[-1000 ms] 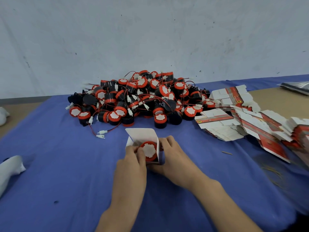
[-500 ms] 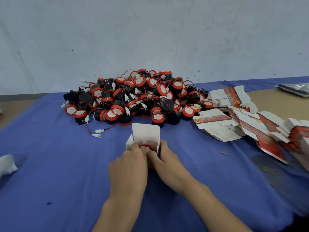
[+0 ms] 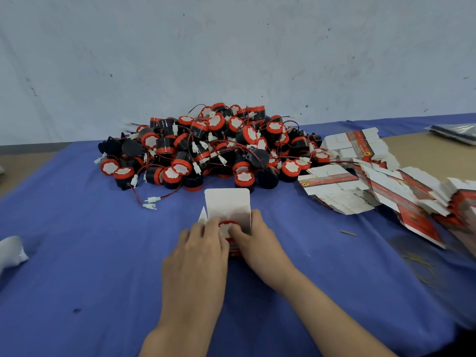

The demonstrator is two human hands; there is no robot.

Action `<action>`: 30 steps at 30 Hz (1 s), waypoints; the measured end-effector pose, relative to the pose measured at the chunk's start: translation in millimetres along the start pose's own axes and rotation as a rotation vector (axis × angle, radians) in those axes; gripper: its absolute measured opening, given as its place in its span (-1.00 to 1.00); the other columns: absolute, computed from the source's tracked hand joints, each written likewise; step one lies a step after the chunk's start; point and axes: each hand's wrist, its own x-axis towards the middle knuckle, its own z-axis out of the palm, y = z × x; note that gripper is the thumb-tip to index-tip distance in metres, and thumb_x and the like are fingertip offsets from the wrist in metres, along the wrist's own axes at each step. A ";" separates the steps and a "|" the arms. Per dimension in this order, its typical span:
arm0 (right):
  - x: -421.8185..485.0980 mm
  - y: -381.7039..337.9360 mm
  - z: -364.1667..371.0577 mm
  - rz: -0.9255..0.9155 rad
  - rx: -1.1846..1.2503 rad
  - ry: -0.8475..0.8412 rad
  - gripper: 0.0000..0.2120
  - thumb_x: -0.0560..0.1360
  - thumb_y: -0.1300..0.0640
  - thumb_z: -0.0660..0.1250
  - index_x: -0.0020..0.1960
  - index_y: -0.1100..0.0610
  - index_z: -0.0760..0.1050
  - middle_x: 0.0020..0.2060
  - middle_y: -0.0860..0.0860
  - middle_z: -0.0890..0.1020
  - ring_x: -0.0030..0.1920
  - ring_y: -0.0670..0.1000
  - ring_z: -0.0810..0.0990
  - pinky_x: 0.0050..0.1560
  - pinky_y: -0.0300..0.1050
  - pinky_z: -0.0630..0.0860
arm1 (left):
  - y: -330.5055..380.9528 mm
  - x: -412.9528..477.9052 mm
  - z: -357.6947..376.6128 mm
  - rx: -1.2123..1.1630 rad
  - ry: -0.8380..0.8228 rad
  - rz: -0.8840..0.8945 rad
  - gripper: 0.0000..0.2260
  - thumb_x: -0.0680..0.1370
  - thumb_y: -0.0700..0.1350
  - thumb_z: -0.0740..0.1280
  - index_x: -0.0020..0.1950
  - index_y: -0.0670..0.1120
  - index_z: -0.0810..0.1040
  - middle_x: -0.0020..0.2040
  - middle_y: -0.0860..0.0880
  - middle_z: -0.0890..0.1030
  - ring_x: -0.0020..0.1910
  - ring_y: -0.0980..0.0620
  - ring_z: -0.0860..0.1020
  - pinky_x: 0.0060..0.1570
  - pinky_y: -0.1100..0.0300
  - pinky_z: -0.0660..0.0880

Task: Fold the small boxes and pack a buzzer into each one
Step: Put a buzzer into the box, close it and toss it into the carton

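We have the buzzer (image 3: 226,228) deeper in the box (image 3: 234,248) than a second ago, only its rim showing. Our left hand (image 3: 198,251) and right hand (image 3: 257,243) grip the box, fingertips pushing, at 6 o'clock from the buzzer pile (image 3: 213,148). Nearly seated, we judge; lid flap (image 3: 228,204) up, closing comes next.

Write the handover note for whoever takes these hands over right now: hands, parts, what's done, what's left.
Hands: left hand and right hand both grip the small box on the blue cloth, thumbs at its mouth.
In the box mouth sits the buzzer, red rim showing; the lid flap stands upright, not closed.
Behind it, loose buzzers lie piled; flat boxes are stacked to the right.
Done: this box folded, buzzer in.
Left: tuck the flaps shut, then fold and fill the rest.
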 end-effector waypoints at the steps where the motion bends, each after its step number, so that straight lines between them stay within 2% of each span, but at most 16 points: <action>1: -0.2 -0.3 -0.4 -0.001 0.000 -0.002 -0.86 0.61 -0.01 0.23 0.13 -0.01 0.37 0.10 -0.07 0.61 0.16 0.04 0.56 0.20 0.13 0.53 | -0.9 -0.5 0.8 0.001 -0.013 0.011 -0.75 0.60 -0.02 0.16 0.19 0.02 0.56 -0.02 0.07 0.53 -0.14 0.06 0.49 -0.44 0.25 0.21; 4: -1.1 -0.3 -1.6 -0.008 -0.010 -0.007 -0.86 0.61 -0.01 0.24 0.12 0.00 0.37 0.08 -0.08 0.61 0.14 0.02 0.57 0.16 0.10 0.55 | -2.2 2.6 1.6 -0.030 -0.028 0.002 -0.77 0.53 -0.19 0.38 0.17 0.00 0.57 0.07 0.01 0.43 -0.09 0.02 0.46 -0.44 0.22 0.28; 7: -1.6 -0.2 -2.1 -0.008 -0.022 -0.009 -0.84 0.61 -0.02 0.24 0.13 0.00 0.36 0.09 -0.08 0.60 0.12 0.00 0.57 0.12 0.06 0.58 | -5.0 8.3 3.8 -0.018 -0.026 0.020 -0.66 0.40 -0.33 0.46 0.12 -0.05 0.61 0.07 -0.02 0.48 -0.09 -0.04 0.47 -0.39 0.18 0.35; 10: -0.7 0.5 -1.8 -0.012 -0.029 -0.010 -0.84 0.61 -0.03 0.24 0.15 -0.03 0.35 0.10 -0.10 0.60 0.12 -0.03 0.57 0.10 0.00 0.58 | -5.8 12.2 5.3 -0.021 0.009 0.082 -0.62 0.26 -0.44 0.52 0.00 -0.13 0.64 -0.06 -0.06 0.57 -0.17 -0.11 0.52 -0.40 0.11 0.40; 12: 0.1 2.0 -1.5 -0.013 -0.029 -0.005 -0.83 0.61 -0.03 0.25 0.16 -0.05 0.35 0.11 -0.12 0.59 0.13 -0.05 0.57 0.12 -0.02 0.58 | -6.2 13.9 7.0 -0.014 0.028 0.099 -0.64 0.24 -0.45 0.52 -0.08 -0.13 0.64 -0.16 -0.05 0.57 -0.21 -0.11 0.52 -0.39 0.11 0.37; 14: 0.9 3.8 -0.8 -0.014 -0.025 0.002 -0.84 0.60 -0.03 0.26 0.15 -0.07 0.35 0.10 -0.14 0.59 0.12 -0.07 0.57 0.08 -0.08 0.57 | -8.4 14.9 9.9 -0.016 0.014 0.091 -0.67 0.30 -0.43 0.51 -0.04 -0.10 0.66 -0.15 -0.02 0.59 -0.18 -0.10 0.53 -0.34 0.12 0.37; 19: 2.4 6.5 0.5 -0.021 -0.012 0.013 -0.88 0.58 -0.05 0.28 0.04 -0.13 0.33 0.05 -0.19 0.60 0.08 -0.14 0.58 -0.06 -0.21 0.55 | -14.7 14.1 12.1 -0.028 -0.029 0.089 -0.63 0.48 -0.31 0.38 0.21 0.02 0.60 0.07 0.09 0.59 0.00 0.01 0.52 -0.16 0.20 0.37; 21: 3.1 6.6 0.9 -0.018 -0.011 0.016 -0.87 0.58 -0.05 0.29 0.03 -0.13 0.33 0.04 -0.19 0.59 0.07 -0.14 0.58 -0.08 -0.23 0.53 | -16.8 13.4 10.9 -0.030 -0.019 0.103 -0.59 0.48 -0.31 0.36 0.26 0.03 0.57 0.11 0.10 0.58 0.04 0.02 0.51 -0.14 0.21 0.38; 24: 3.4 6.2 1.2 -0.014 -0.021 0.015 -0.87 0.58 -0.06 0.29 0.01 -0.15 0.32 0.02 -0.21 0.58 0.05 -0.16 0.57 -0.12 -0.28 0.50 | -18.0 13.8 9.3 -0.045 0.003 0.094 -0.53 0.37 -0.40 0.45 0.22 -0.07 0.61 0.09 -0.01 0.61 0.04 -0.09 0.53 -0.23 0.14 0.44; 27: 3.4 6.2 1.7 -0.015 -0.035 0.015 -0.85 0.58 -0.06 0.29 0.05 -0.16 0.31 0.05 -0.20 0.58 0.08 -0.13 0.57 -0.07 -0.24 0.53 | -18.5 16.5 11.7 -0.018 0.021 0.097 -0.49 0.39 -0.41 0.45 0.29 -0.07 0.57 0.13 -0.03 0.57 0.07 -0.10 0.50 -0.27 0.16 0.42; 30: 3.9 6.4 1.9 -0.017 -0.045 0.019 -0.83 0.59 -0.05 0.29 0.11 -0.12 0.32 0.08 -0.15 0.59 0.11 -0.09 0.57 0.03 -0.14 0.58 | -20.4 17.4 12.7 -0.015 0.043 0.150 -0.46 0.27 -0.46 0.52 0.20 -0.11 0.63 -0.08 -0.03 0.64 -0.12 -0.12 0.57 -0.38 0.16 0.36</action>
